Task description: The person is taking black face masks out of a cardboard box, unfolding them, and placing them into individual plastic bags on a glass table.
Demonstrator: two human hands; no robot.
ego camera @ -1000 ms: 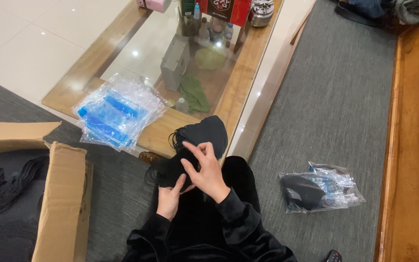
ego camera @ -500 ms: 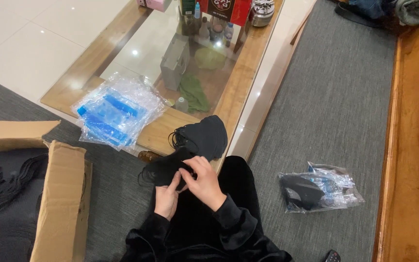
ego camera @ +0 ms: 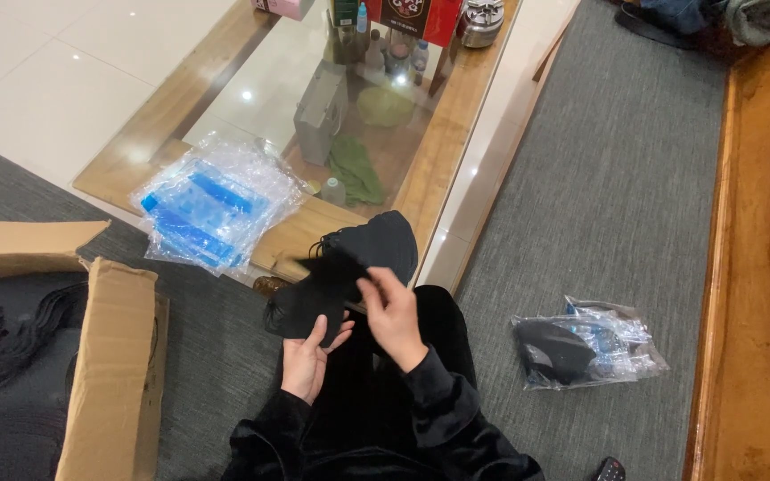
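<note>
Grey carpet is lying beside a glass-topped wooden desk (ego camera: 456, 116) carrying clear blue-striped packets (ego camera: 211, 209). An open cardboard box (ego camera: 104, 374) is sitting left. Both hands, left (ego camera: 309, 361) and right (ego camera: 394, 312), are gripping black masks (ego camera: 349, 267) above the lap.

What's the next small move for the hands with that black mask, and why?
Probably lift the top mask clear of the stack. The left hand supports it from below, the right hand pinches its edge, and it overlaps the stack on the table edge, not separated yet.
</note>
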